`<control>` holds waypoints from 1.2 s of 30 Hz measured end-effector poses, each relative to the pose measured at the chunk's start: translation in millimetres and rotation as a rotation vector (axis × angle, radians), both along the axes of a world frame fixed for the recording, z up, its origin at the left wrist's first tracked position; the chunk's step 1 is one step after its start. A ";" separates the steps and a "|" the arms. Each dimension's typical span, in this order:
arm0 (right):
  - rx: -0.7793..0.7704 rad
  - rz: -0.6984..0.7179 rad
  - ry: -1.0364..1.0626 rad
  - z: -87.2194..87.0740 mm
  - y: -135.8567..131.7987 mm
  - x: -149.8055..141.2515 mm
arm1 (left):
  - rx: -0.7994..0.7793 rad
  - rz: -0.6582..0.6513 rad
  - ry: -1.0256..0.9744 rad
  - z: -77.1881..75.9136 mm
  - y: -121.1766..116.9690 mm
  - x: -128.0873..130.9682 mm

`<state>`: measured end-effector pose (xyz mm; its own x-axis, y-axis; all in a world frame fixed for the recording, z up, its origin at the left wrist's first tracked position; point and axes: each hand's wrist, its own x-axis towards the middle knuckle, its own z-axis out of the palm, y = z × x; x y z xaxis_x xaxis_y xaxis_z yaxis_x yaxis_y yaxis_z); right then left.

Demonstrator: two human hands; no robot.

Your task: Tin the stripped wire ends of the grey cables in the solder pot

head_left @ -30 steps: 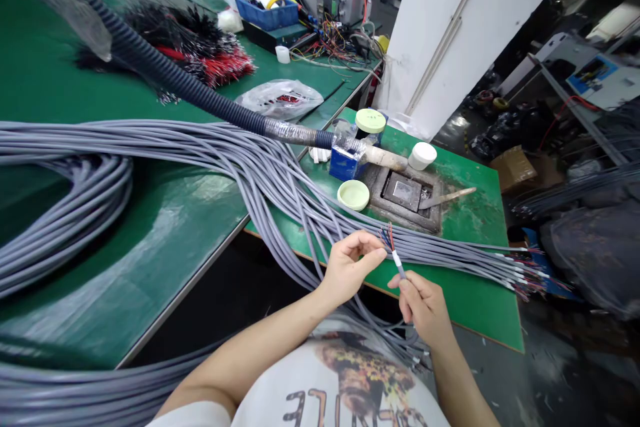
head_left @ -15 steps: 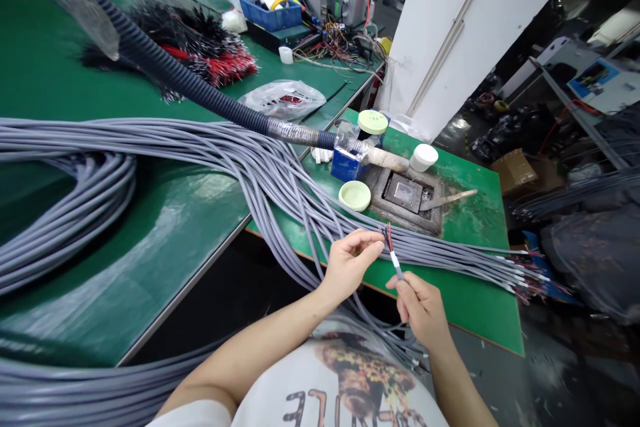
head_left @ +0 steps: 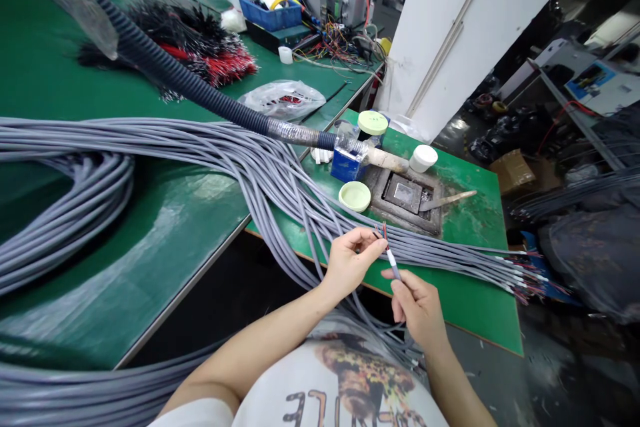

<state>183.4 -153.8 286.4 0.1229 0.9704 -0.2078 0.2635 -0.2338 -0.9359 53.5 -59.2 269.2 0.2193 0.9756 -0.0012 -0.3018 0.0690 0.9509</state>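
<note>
My right hand (head_left: 417,303) pinches a grey cable (head_left: 395,271) just below its white sleeve, with the end pointing up and away from me. Thin coloured wires (head_left: 383,233), red and dark ones among them, fan out of that end. The thumb and forefinger of my left hand (head_left: 353,260) are closed on some of these wires; which ones is too small to tell. Behind both hands, a thick bundle of grey cables (head_left: 450,259) crosses the green board, its white-sleeved, stripped ends (head_left: 525,277) hanging over the right edge.
A solder pot (head_left: 403,192) with a flat scraper (head_left: 450,200) across it sits beyond the bundle. Around it stand a pale green lid (head_left: 355,196), a white cup (head_left: 423,157) and a blue box (head_left: 347,163). A corrugated hose (head_left: 200,90) slants overhead from the upper left.
The cable end in my right hand has shifted slightly left, towards my left hand. My left fingertips now overlap the wires more closely.
</note>
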 end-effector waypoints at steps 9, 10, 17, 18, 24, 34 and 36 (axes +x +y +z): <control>0.116 -0.097 0.289 -5.3 26.7 -3.9 | 0.452 0.062 0.043 -2.9 -15.9 0.6; 0.140 -0.104 0.271 -5.3 29.1 -4.2 | 0.450 0.059 0.031 -3.4 -16.4 0.3; 0.436 -0.176 0.019 3.1 39.0 -4.8 | -0.013 -0.106 -0.253 -5.0 -14.7 5.8; 0.483 -0.163 -0.042 4.8 40.4 -4.0 | -0.068 -0.118 -0.292 -5.0 -13.9 6.6; 0.659 -0.043 -0.268 8.4 50.6 -0.1 | -0.111 -0.071 -0.310 -7.5 -9.1 4.6; 0.575 -0.007 -0.321 21.4 88.4 -5.1 | -0.148 -0.099 -0.253 -12.4 0.0 -1.7; 0.550 0.028 -0.403 25.3 106.1 -0.3 | 0.091 -0.101 -0.051 -12.7 2.1 -10.5</control>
